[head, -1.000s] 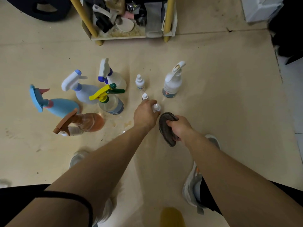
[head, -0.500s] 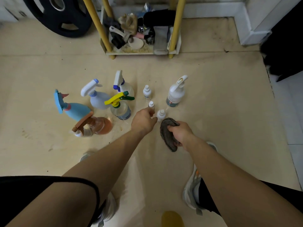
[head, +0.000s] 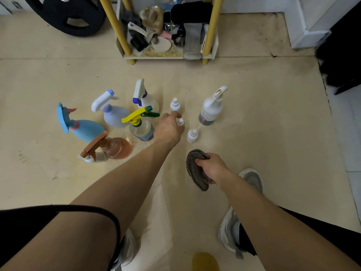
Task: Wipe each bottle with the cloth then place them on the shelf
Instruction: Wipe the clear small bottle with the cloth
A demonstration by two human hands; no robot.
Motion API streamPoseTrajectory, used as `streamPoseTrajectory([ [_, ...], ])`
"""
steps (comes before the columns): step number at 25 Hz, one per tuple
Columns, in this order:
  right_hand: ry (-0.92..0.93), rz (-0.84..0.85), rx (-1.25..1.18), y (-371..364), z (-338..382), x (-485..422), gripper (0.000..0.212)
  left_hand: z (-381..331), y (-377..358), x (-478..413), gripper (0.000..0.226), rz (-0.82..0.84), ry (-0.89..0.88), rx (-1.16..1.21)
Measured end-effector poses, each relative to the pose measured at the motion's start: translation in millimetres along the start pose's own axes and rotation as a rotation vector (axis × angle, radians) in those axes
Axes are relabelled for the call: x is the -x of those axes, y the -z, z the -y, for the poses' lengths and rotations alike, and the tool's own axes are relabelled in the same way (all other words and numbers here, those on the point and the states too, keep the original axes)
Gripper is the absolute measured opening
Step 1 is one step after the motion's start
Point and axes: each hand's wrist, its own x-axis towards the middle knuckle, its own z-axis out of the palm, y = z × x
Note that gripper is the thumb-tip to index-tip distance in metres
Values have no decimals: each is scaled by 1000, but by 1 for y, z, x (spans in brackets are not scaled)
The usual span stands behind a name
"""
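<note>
Several spray bottles stand on the beige floor: a blue one (head: 84, 130), a lavender one (head: 114, 116), a clear one with a yellow trigger (head: 141, 128), one with a white-and-blue trigger (head: 145, 98) and a white one (head: 211, 110). A brown bottle (head: 115, 148) lies tipped. Three small white bottles stand in the middle. My left hand (head: 169, 129) curls its fingers round the middle small bottle (head: 181, 122); the far one (head: 174, 104) and the near one (head: 192, 135) stand free. My right hand (head: 213, 169) grips a dark grey cloth (head: 195, 171) nearer to me. The yellow-posted shelf (head: 168, 55) stands beyond.
The shelf's bottom level is crowded with brushes, rags and a dustpan. A black weight plate (head: 72, 14) leans at the far left. A white wall base (head: 304, 36) and a dark object (head: 343, 55) lie at the right. My shoes (head: 252, 178) are below the hands.
My left hand let go of the near small bottle and moved forward onto the middle one. My right hand with the cloth drew back toward me. The camera tilted up.
</note>
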Motion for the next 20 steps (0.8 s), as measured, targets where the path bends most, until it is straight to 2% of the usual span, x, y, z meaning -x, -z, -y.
streamPoseTrajectory([
  [7, -1, -10, 16, 10, -2, -5, 10, 6, -6, -8, 20, -11, -61, -25],
  [11, 33, -14, 28, 17, 7, 8, 15, 3, 12, 5, 20, -72, -140, -104],
  [14, 82, -4, 32, 23, 22, 31, 10, -4, 47, 24, 18, -61, -210, -148],
  [17, 230, -11, -41, 31, 45, 68, 14, -22, 101, 41, 15, -43, -276, -182],
  [20, 385, -18, -212, 42, 79, 120, 17, -49, 167, 61, 7, -27, -274, -23],
])
